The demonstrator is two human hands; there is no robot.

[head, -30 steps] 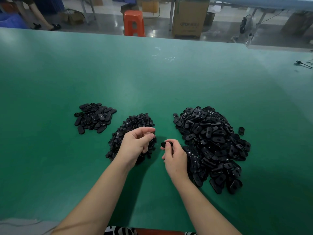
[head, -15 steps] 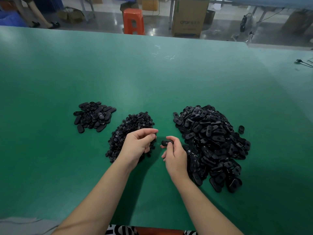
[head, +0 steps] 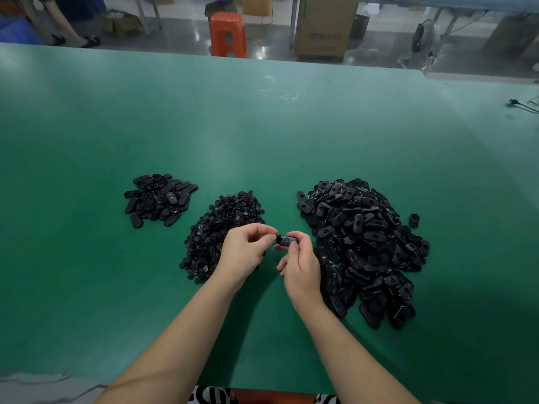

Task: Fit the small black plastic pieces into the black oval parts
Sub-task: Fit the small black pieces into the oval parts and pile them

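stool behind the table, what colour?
Orange-red plastic stool, on the floor beyond the green table; head view.

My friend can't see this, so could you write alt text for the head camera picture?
Over a green table, a person's right hand pinches a black oval part while the left hand brings curled fingers to its end. A heap of small black pieces lies behind the left hand, a big oval pile at right, a smaller pile at left.
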